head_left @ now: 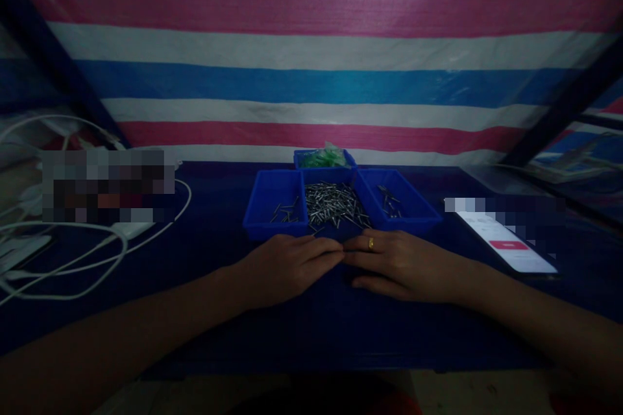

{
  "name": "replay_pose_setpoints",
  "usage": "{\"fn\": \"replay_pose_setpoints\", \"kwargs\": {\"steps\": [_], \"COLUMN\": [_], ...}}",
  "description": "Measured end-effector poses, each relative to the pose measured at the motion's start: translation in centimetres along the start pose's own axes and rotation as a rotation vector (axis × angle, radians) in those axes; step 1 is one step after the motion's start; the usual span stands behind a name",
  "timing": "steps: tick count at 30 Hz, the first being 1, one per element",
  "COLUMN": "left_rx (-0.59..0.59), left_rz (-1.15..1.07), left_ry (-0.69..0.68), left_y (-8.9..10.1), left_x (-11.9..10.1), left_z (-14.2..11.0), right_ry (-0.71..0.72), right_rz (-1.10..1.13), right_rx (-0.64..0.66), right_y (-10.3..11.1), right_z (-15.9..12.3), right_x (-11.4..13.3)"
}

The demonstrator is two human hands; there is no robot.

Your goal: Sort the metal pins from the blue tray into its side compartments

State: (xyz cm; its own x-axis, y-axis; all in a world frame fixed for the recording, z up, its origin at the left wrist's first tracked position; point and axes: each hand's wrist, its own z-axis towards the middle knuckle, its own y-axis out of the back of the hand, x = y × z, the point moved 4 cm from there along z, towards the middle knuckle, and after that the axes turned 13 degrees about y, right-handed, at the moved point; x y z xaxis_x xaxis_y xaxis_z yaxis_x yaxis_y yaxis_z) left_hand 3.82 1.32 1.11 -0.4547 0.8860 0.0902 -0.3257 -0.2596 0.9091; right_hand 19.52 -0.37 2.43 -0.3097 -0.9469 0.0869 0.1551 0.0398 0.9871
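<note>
The left hand [287,269] and the right hand [399,266] rest low, palms down, fingers loosely stretched out and their tips meeting or nearly so. Neither appears to grip anything, though the undersides of the palms are hidden. A ring [371,244] sits on a finger of the right hand.

The nails [333,203], or similar thin metal pieces, are heaped just beyond the fingertips, seemingly on the table. To hold this pose well, the wrists should lie relaxed and level, with fingers just short of the heap so that no loose piece is nudged or pricks the skin. Forearms are best kept from sweeping sideways into either tray.

Just beyond the left hand stands the left tray [272,231], and beyond the right hand the right tray [413,224]; each holds a few pieces. Behind the heap, the back tray [331,174] carries a green bundle [324,157] in clear plastic.

Under the hands spreads a dark blue table [341,343]. A lit phone [516,243] lies to the right of the right hand, and white cables [121,249] loop well to the left of the left hand. Past the trays hangs a striped sheet [331,6], flanked by slanting posts [559,107]. The room is dim.
</note>
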Motion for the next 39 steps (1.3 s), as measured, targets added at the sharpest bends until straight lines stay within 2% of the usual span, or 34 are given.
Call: {"fn": "replay_pose_setpoints", "kwargs": {"steps": [5,23,30,39], "left_rx": [-0.05,-0.093,-0.087,-0.066], "left_rz": [-0.005,0.027,0.03,0.048], "left_ry": [-0.01,-0.03,-0.028,-0.002], "left_y": [0.46,0.78,0.68,0.52], "left_x": [-0.29,-0.43,-0.38,-0.29], "left_z": [0.17,0.29,0.15,0.18], "right_ry": [0.01,0.004,-0.008,0.017], "right_rz": [-0.024,-0.015,-0.024,-0.083], "right_rx": [0.01,0.009,0.068,0.029], "right_y": [-0.14,-0.19,-0.28,-0.21], "right_z": [0.02,0.03,0.13,0.06], "right_x": [0.02,0.02,0.07,0.13]}}
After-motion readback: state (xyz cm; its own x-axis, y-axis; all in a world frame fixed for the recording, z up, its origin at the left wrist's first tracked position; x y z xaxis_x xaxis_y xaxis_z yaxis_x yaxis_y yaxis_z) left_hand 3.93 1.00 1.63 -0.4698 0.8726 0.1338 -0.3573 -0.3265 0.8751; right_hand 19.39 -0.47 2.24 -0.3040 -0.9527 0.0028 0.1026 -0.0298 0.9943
